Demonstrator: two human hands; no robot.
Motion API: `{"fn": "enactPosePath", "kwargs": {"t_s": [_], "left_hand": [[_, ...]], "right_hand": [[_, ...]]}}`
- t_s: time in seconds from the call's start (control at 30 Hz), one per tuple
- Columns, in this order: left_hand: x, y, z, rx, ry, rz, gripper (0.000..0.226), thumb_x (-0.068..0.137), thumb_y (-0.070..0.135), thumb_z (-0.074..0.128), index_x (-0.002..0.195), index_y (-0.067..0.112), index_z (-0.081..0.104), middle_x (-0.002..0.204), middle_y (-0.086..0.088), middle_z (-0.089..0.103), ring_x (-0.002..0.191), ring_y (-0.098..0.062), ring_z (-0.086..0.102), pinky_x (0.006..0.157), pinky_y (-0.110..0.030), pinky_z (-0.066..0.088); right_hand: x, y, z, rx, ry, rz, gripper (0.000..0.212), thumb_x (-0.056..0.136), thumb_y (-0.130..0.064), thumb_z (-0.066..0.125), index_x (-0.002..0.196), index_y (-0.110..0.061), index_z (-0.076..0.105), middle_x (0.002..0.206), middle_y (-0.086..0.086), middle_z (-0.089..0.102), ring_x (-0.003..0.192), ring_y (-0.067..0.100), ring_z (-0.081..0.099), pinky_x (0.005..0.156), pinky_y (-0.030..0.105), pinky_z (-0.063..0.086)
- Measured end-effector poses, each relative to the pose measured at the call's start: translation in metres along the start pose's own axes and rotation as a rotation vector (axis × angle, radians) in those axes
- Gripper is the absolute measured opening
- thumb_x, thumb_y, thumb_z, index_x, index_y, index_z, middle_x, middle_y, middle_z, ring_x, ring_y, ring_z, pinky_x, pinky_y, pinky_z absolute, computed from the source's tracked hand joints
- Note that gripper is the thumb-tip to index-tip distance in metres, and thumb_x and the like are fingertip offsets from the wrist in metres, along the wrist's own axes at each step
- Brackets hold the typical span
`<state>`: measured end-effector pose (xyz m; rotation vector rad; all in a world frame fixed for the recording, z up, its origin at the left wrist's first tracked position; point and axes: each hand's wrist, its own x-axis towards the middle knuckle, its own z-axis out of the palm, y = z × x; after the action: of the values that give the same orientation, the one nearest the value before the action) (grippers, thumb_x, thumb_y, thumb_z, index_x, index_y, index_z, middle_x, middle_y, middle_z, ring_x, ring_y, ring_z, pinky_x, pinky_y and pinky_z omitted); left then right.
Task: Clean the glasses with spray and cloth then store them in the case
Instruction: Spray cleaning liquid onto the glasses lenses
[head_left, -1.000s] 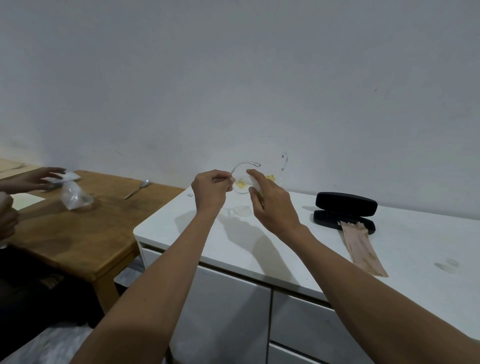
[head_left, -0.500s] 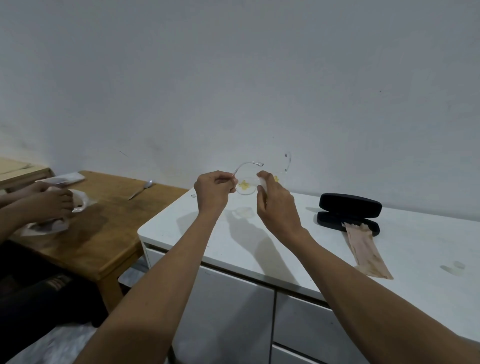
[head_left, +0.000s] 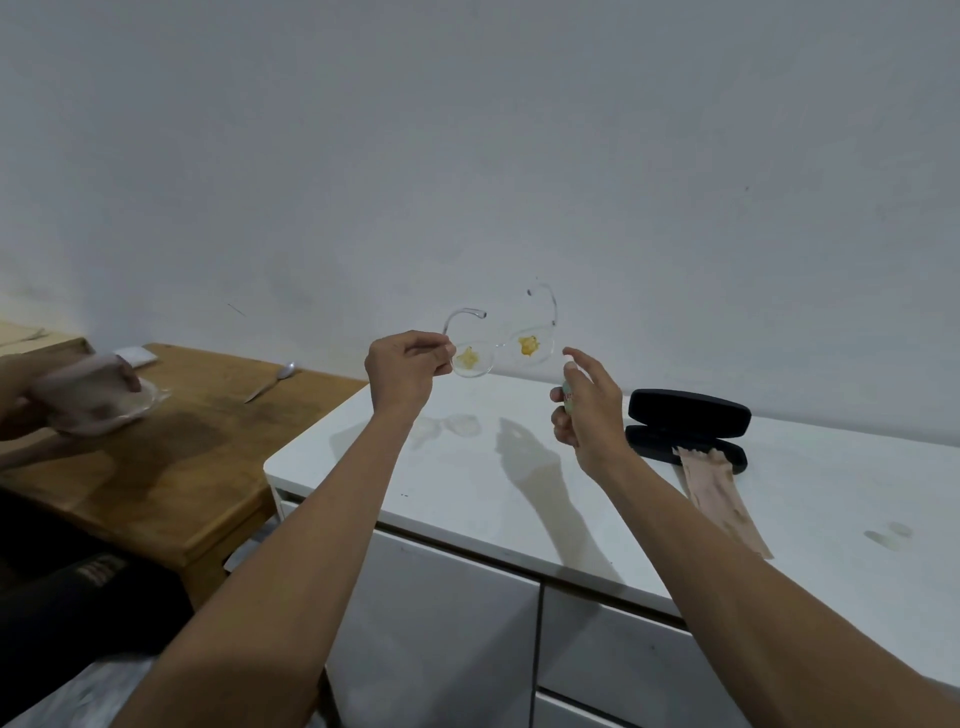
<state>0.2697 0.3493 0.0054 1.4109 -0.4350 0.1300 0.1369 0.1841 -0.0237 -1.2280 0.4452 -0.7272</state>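
Glasses held up, spray bottle beside them

The left hand (head_left: 402, 376) pinches the clear-framed glasses (head_left: 498, 345) by one temple; the right hand (head_left: 589, 410), just beside them, grips a small spray bottle (head_left: 568, 387). Yellow smears blot both lenses.

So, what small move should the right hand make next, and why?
Probably press the nozzle to spray the nearer lens. The left hand holds the glasses up by one side, both lenses carry yellow smears, and the right hand holds the spray bottle just beside them, forefinger on top. The cloth lies unused by the case.
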Motion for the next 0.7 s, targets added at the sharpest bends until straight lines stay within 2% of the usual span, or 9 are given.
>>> {"fn": "enactPosePath", "kwargs": {"t_s": [0.2, 0.4, 0.6, 0.7], "left_hand": [[0.0, 0.0, 0.003, -0.004, -0.022, -0.011, 0.014, 0.076, -0.005, 0.083, 0.089, -0.002, 0.078, 0.081, -0.018, 0.076, 0.067, -0.023, 0.072, 0.074, -0.033, 0.064], [-0.001, -0.003, 0.002, -0.008, -0.029, -0.018, 0.014, 0.076, -0.004, 0.082, 0.089, -0.003, 0.078, 0.081, -0.018, 0.076, 0.067, -0.024, 0.071, 0.076, -0.036, 0.064], [-0.001, 0.003, 0.004, -0.033, -0.038, -0.005, 0.017, 0.077, -0.006, 0.081, 0.093, -0.008, 0.076, 0.085, -0.023, 0.075, 0.069, -0.026, 0.071, 0.069, -0.028, 0.063], [-0.002, 0.007, 0.007, -0.052, -0.046, 0.008, 0.017, 0.078, -0.008, 0.08, 0.094, -0.009, 0.076, 0.088, -0.025, 0.075, 0.07, -0.027, 0.071, 0.066, -0.025, 0.062]], "right_hand": [[0.003, -0.012, 0.011, 0.217, -0.039, 0.104, 0.03, 0.103, -0.02, 0.042, 0.114, -0.03, 0.068, 0.069, 0.003, 0.047, 0.04, 0.012, 0.025, 0.038, 0.018, 0.021], [0.0, -0.01, 0.01, 0.192, -0.016, 0.124, 0.021, 0.1, -0.023, 0.048, 0.108, -0.028, 0.067, 0.068, 0.002, 0.045, 0.041, 0.013, 0.025, 0.039, 0.018, 0.02], [-0.005, 0.0, 0.015, 0.224, -0.086, 0.151, 0.029, 0.103, -0.021, 0.044, 0.113, -0.033, 0.068, 0.067, 0.001, 0.043, 0.042, 0.012, 0.024, 0.038, 0.018, 0.02], [-0.009, 0.003, 0.025, 0.225, -0.116, 0.172, 0.027, 0.104, -0.022, 0.044, 0.109, -0.034, 0.068, 0.067, 0.001, 0.044, 0.043, 0.012, 0.025, 0.038, 0.019, 0.02]]}}
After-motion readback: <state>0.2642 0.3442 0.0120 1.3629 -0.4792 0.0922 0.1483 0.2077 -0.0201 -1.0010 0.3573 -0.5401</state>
